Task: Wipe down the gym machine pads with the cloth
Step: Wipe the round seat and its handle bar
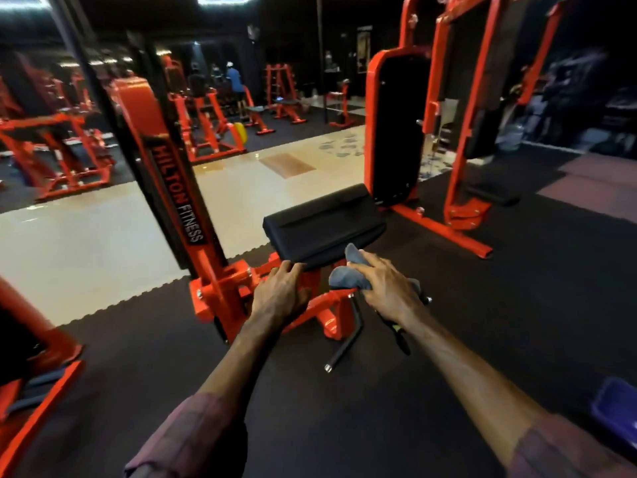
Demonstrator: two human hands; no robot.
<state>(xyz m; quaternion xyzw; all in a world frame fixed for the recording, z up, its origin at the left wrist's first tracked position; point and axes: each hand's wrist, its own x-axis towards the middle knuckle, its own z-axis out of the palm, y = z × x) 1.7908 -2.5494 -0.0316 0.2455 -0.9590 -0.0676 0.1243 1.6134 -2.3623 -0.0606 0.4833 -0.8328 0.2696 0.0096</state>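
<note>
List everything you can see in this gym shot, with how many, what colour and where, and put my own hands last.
Seat pad: one, black, centre, on the near machine.
Cloth: one, grey-blue, at the pad's near edge, under the right hand.
Near machine frame: one, orange-red, centre left, its upright lettered HILTON FITNESS.
Handle bar: one, black, below the frame, near the floor.
Tall machine: one, orange-red with black panel, right of centre.
Other machines: several, orange-red, far left and background.
Floor mat: black, foreground.
Tiled strip: cream, left middle.
Left hand: one, resting on the frame by the pad.
Right hand: one, holding the cloth.
</note>
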